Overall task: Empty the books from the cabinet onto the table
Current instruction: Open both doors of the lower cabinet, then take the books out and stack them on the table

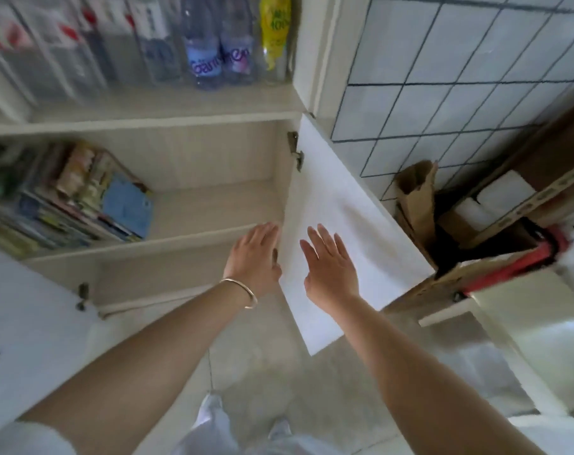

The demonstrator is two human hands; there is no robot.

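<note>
A white cabinet (213, 159) stands in front of me with both lower doors swung open. Several books (82, 198) lean in a row on the left half of its middle shelf, a light blue one (128, 208) at their right end. My left hand (256, 257), with a bangle on the wrist, reaches forward with fingers apart at the inner edge of the right door (344, 205). My right hand (331, 264) is spread flat in front of that door's white face. Neither hand holds anything. Both are right of the books and apart from them.
The upper shelf behind glass holds water bottles (220, 54) and folders (65, 50). Right of the cabinet are a tiled wall (459, 70), a brown paper bag (417, 198), cardboard boxes (509, 205) and a red-edged item (515, 267). The left door (26, 323) hangs open. Pale floor lies below.
</note>
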